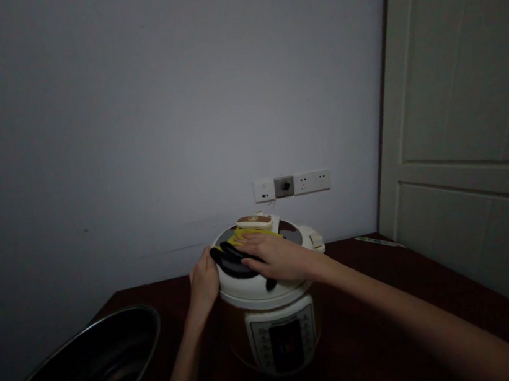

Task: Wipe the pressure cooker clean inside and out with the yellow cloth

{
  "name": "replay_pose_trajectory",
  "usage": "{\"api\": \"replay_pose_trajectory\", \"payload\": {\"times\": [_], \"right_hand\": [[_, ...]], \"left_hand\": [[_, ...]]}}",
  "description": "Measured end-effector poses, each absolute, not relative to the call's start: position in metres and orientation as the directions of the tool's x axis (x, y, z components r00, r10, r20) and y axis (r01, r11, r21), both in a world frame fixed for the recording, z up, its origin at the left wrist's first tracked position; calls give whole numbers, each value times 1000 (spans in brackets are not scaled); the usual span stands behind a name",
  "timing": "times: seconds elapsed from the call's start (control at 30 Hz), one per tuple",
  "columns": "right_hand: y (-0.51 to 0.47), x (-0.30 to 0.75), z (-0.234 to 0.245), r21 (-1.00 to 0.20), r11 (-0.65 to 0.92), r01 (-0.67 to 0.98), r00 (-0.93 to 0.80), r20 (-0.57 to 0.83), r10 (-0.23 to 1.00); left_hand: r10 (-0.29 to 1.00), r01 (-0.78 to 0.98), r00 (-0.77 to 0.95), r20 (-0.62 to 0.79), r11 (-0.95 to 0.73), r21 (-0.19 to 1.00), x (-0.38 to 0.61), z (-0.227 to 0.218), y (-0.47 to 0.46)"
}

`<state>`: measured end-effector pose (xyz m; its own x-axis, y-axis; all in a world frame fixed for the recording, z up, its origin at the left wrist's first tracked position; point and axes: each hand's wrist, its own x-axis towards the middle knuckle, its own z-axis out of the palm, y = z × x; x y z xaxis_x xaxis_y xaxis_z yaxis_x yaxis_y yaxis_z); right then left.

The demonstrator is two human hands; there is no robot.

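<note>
- One bare right hand (275, 255) lies spread over a yellow and black cloth (240, 236), pressing it on the lid (241, 284) of a round white-and-brown electric cooker (240, 322), low in the middle.
- The bare left hand (205, 279) touches the lid's left side; I can't tell if it's gripping.
- Wiping looks partly done; how much is left doesn't show.

One left hand (205, 278) and one right hand (275, 256), making two, are appearing with one cooker (272, 304), one yellow-and-black cloth (242, 235), one dark basin (102, 354), one table (371, 259), one thin strip (378, 241), four wall plates (303, 183), one wall (181, 131) and one door (462, 94).
</note>
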<state>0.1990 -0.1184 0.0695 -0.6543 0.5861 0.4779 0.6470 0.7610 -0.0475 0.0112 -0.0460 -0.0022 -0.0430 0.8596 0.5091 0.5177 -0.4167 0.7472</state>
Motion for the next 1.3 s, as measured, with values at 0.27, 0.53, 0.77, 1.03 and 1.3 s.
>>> {"api": "replay_pose_trajectory", "payload": {"times": [0.27,0.53,0.77,1.03,1.3], "right_hand": [[-116,203,77,-103,787,608,-687,429,587],[-102,199,83,-147,807,572,-701,422,575],[-141,232,72,-266,771,579,-642,434,632],[-114,218,67,-752,627,201,-340,547,765],[-109,297,14,-615,495,613,223,736,639]], "left_hand": [[869,526,-58,491,-392,755,13,1,-50],[872,503,-28,489,-410,760,11,-1,-48],[891,162,-241,385,-354,921,9,-1,-46],[468,456,132,874,-812,365,34,44,-132],[648,753,507,568,-654,75,55,43,-136]]}}
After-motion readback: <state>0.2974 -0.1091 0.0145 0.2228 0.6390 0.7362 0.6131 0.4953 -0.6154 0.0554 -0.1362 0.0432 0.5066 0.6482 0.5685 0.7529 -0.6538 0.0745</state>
